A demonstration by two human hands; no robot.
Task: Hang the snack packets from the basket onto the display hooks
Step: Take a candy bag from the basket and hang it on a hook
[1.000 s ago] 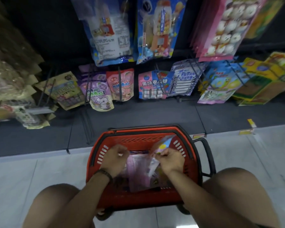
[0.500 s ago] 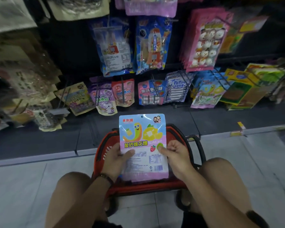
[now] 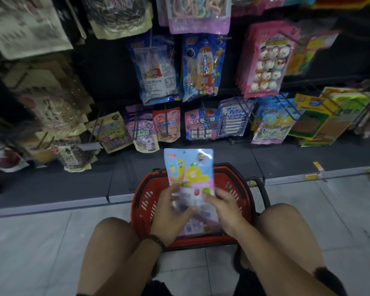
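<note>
snack packet (image 3: 189, 167) upright over basket (image 3: 140, 197), lower part pinched by left grip (image 3: 171, 212), right grip (image 3: 223, 207).

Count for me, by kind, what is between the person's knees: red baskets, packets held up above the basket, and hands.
Red basket: 1
Packet held up: 1
Hands: 2 (left hand, right hand)
Total: 4

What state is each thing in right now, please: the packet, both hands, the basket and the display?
Packet: upright, held above the basket, not yet hung.
Right hand: pinches the packet's lower right.
Left hand: at its lower left, blurred; grip unclear.
Basket: on the floor, more packets inside.
Display packets: hanging.
</note>
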